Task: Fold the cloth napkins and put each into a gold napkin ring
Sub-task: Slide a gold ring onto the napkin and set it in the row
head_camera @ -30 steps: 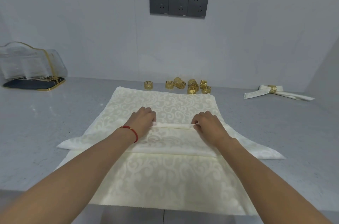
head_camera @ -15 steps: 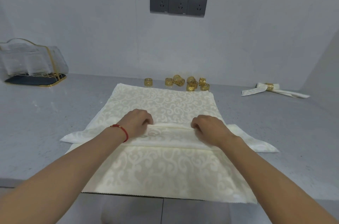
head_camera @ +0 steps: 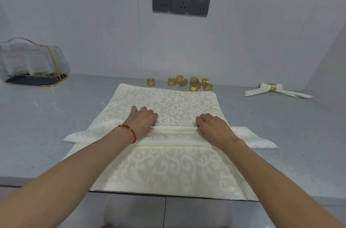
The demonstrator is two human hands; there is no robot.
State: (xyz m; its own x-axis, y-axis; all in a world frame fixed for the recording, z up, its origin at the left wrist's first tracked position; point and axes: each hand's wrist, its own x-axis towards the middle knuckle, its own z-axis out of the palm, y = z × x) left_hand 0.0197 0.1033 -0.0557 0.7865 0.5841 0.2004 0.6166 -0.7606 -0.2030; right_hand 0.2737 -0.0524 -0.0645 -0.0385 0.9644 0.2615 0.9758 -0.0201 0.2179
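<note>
Head view: no legible brand or writing anywhere, only three dark wall sockets [head_camera: 181, 4] in a row on the pale grey wall. Grey speckled countertop [head_camera: 46, 128] running to a corner at far right, tiled floor below the near edge. Cream patterned napkin [head_camera: 168, 168] spread mid-counter, near hem hanging past the counter edge, a pleated fold gathered across the middle with pointed ends sticking out left and right. Left hand [head_camera: 140, 121], red string bracelet [head_camera: 129, 131] at the wrist, fingers curled, pinching the left part of the pleat. Right hand [head_camera: 212, 125] likewise curled, pinching the right part. Loose gold napkin rings [head_camera: 189, 83] clustered just beyond the far hem, one apart to the left. Finished napkin [head_camera: 277, 91] in a gold ring at far right. Clear gold-trimmed holder [head_camera: 31, 63] on a dark tray at far left.
</note>
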